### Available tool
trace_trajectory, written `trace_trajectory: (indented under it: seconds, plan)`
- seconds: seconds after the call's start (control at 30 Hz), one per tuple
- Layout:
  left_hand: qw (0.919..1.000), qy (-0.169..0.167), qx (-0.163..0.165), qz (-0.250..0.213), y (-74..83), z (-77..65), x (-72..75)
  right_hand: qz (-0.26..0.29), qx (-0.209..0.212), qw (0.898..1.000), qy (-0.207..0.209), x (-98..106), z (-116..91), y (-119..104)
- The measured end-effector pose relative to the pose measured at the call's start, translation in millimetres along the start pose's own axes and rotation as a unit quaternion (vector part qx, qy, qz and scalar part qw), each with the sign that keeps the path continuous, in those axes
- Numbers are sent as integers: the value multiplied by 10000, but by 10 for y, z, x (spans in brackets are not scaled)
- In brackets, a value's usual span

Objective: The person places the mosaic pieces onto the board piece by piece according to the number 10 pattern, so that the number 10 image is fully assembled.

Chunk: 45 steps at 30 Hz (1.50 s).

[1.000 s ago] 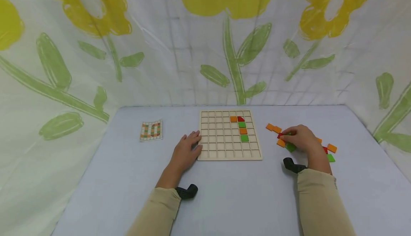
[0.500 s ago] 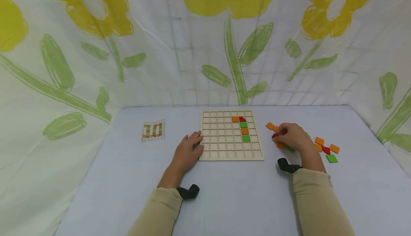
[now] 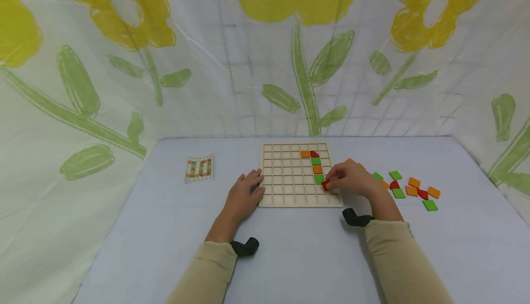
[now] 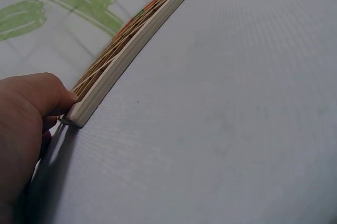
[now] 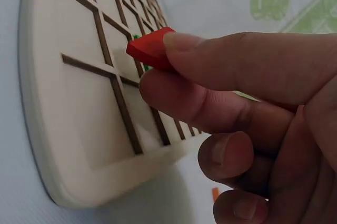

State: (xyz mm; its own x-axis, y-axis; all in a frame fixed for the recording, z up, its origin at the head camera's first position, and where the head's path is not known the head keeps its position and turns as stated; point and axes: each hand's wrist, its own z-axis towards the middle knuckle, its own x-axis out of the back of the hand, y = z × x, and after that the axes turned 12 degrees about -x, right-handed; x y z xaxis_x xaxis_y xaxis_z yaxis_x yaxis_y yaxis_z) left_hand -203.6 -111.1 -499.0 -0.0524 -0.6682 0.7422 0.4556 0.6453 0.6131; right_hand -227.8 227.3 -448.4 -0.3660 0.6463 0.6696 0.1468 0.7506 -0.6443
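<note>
A wooden grid board (image 3: 283, 189) lies on the table, with an orange square, a red rounded piece and green and orange squares in its cells. My left hand (image 3: 241, 197) rests at the board's left edge, fingers spread. In the left wrist view its thumb (image 4: 50, 93) touches the near corner. My right hand (image 3: 354, 178) pinches a red tile (image 5: 152, 49) between thumb and finger, just over the board's right part, below the lower green square (image 3: 319, 179). The right wrist view shows the tile tilted above the cells; its full outline is partly hidden by the thumb.
Loose orange, green and red tiles, such as a green tile (image 3: 430, 205), lie scattered right of the board, some behind my right hand. A pattern card (image 3: 199, 168) with a coloured grid lies to the left. A flower-painted sheet (image 3: 232, 65) hangs behind the table.
My right hand has moved left from the loose tiles to the board, carrying the red tile. My left hand has stayed at the board's edge.
</note>
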Motion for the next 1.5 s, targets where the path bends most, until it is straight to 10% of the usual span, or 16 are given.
trace_trajectory:
  seconds: [0.97,1.5]
  plan:
    - [10000,-58,65,30,14,4,6,-395,-43,9980,501,-224,81,-46]
    - [10000,-22,17,8,12,-3,4,-571,-611,9715,2219,60,46,236]
